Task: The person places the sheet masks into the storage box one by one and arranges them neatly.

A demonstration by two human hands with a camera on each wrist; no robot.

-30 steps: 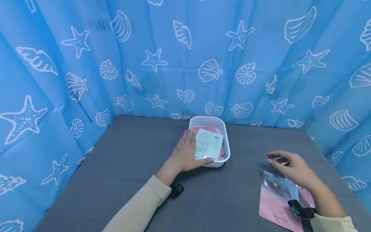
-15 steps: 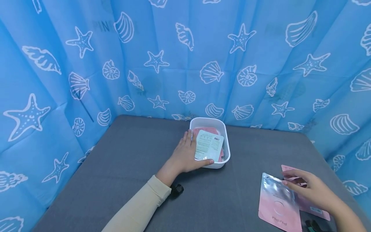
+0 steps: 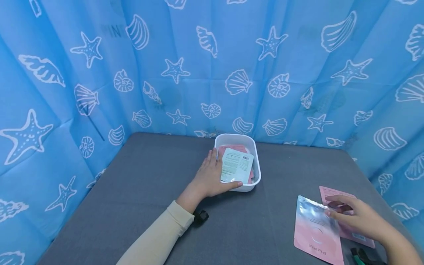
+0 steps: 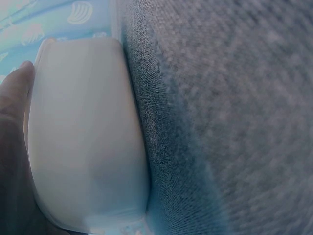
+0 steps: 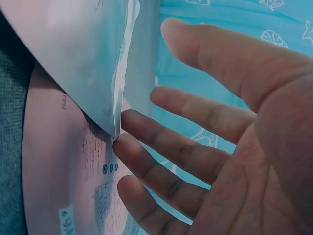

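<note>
- Silver-and-pink foil: 1 sachet (image 3: 316, 230) lies flat on the grey surface (image 3: 149, 191) at the near right, partly over a second pink sachet (image 3: 347, 217) just beside it.
- The right hand (image 3: 359, 221) reaches over both; its fingers (image 5: 161, 147) are spread and fairly straight, their tips touching the edge of the silver-and-pink sachet, gripping nothing.
- The left hand (image 3: 208, 176) rests against the left wall of a white tub (image 3: 255, 180) at the far middle of the surface, fingers straight along the rim and thumb under the near corner, steadying rather than clasping it.
- Inside the tub lie pink sachets, with a pale green one (image 3: 236, 165) on top, tilted and overhanging the near rim.
- Risk, as I judge it: smooth foil lying flat offers little edge, so fingertips may skate across it, or lift 2 sachets at once where they overlap.
- The overhanging green sachet could slide out if the tub is nudged.
- A dark strap (image 3: 364, 255) near the right wrist could snag a sachet.
</note>
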